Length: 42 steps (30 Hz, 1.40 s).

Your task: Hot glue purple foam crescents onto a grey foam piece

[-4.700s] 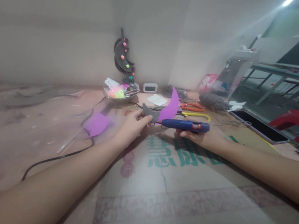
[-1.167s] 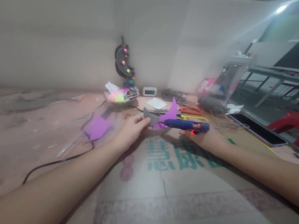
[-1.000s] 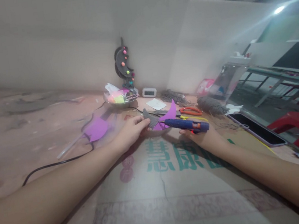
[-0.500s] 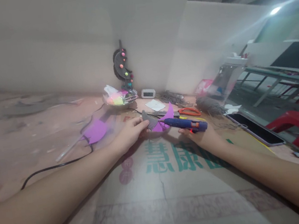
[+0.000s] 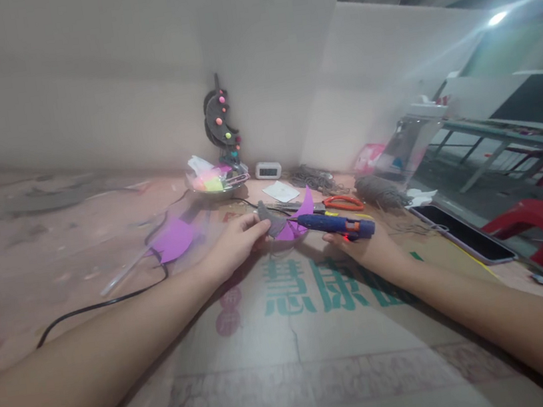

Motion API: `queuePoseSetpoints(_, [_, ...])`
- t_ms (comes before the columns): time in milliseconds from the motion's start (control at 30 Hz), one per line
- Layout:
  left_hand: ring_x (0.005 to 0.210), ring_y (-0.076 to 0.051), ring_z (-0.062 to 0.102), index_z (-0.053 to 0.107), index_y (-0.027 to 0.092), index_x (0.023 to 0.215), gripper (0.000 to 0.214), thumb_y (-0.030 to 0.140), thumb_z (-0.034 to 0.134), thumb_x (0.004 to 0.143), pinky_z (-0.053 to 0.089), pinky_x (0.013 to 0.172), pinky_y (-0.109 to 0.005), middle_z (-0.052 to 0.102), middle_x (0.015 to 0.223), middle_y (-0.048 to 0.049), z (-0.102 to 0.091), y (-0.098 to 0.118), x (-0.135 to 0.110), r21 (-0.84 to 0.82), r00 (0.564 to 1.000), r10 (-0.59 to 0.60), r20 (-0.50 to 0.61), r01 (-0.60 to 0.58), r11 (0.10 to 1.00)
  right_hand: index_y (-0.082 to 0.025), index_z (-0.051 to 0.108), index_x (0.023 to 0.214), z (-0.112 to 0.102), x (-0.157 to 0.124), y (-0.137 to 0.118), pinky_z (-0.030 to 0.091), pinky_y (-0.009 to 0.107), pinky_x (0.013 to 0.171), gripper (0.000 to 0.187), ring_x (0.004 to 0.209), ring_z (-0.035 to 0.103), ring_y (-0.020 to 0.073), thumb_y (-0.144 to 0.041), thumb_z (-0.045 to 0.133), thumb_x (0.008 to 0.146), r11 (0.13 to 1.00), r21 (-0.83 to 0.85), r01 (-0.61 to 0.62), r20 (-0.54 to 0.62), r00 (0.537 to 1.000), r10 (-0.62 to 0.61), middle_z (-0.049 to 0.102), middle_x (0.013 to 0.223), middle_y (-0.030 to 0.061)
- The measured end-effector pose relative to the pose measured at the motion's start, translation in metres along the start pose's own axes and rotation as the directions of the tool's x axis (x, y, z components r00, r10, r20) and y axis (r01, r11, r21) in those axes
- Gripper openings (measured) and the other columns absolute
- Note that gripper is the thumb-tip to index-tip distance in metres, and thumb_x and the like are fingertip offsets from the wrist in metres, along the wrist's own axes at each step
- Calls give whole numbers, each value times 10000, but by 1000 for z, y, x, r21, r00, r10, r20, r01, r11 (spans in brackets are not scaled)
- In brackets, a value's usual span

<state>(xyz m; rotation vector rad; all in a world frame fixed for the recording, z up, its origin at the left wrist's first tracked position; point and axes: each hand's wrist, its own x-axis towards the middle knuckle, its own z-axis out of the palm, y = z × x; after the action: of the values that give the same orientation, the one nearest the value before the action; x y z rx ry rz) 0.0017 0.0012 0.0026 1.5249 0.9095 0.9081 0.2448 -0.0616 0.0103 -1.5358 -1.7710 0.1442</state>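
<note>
Over the cardboard sheet (image 5: 291, 342), my left hand (image 5: 241, 240) pinches a small grey piece (image 5: 270, 218), its material too blurred to name. My right hand (image 5: 366, 247) is closed round a blue glue gun (image 5: 329, 223) with orange parts and a red light. The gun's nozzle points left and meets or nearly meets the right edge of the grey piece. Just behind the nozzle are purple cut pieces (image 5: 306, 204), pointed in shape; I cannot tell whether they are joined to the grey one. Another purple piece (image 5: 175, 239) lies left of my left hand.
Behind my hands are orange-handled scissors (image 5: 343, 203), a white paper (image 5: 281, 192), a small digital clock (image 5: 268, 170) and grey yarn (image 5: 378, 192). A dish of craft bits (image 5: 219, 187) stands before a dark crescent ornament (image 5: 220, 118). A phone (image 5: 462, 232) lies right; a black cord (image 5: 98, 304) runs left.
Hardly anything differs. Both hands, the grey piece and the glue gun keep the same places; the whole view has shifted very slightly.
</note>
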Motion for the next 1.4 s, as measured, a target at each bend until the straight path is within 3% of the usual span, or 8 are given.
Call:
queuePoseSetpoints(467, [504,-74,400,465,165,637,324,408,576,821,281,506,-217,464,556,45,0,-2,0,30,998,38,39,-39,999,-218,629,760,2,1,2,510,312,609,248,666,627,205,-464,663,753,1000,-3,-9,18,1000,9,653,681,19])
queuePoseSetpoints(633, [484,-67,387,452,166,630,337,416,575,820,281,495,-209,461,549,44,0,-3,1,-36,1000,1,27,0,999,-215,617,774,-4,1,-3,502,301,613,249,649,614,194,-464,625,791,995,99,0,-4,1000,0,641,669,19])
queuePoseSetpoints(767, [502,-68,400,453,167,636,319,399,581,813,304,511,-205,477,576,34,0,-4,0,-126,1000,-7,27,10,992,-203,584,671,-12,9,-5,460,270,568,414,594,554,157,-550,481,871,970,233,-70,-28,997,78,620,668,32])
queuePoseSetpoints(900, [507,-71,400,459,165,643,322,411,599,797,309,514,-205,476,572,32,0,-2,-1,-138,1000,-2,28,6,990,-206,576,680,-15,22,0,465,272,545,433,560,533,147,-613,531,821,861,487,-146,-119,966,231,655,703,47])
queuePoseSetpoints(1033, [503,-69,395,466,165,666,319,421,615,784,292,497,-203,487,575,34,1,1,-2,-118,998,-5,55,11,993,-183,618,731,-18,35,8,494,271,564,450,567,556,146,-632,616,741,797,556,-238,-91,935,343,669,708,52])
queuePoseSetpoints(1233, [476,-66,373,464,172,691,356,487,598,788,220,441,-202,482,577,36,1,4,-4,-65,990,-24,138,33,997,-170,619,799,-25,74,11,486,254,570,355,617,592,143,-481,736,675,845,464,-266,44,959,278,668,739,30])
queuePoseSetpoints(1400, [470,-65,372,454,172,690,369,500,590,791,208,440,-204,474,570,37,0,3,-3,-40,990,-29,141,35,999,-147,647,895,-9,123,13,491,252,628,266,682,617,146,-307,723,696,924,321,-206,121,977,176,688,798,40])
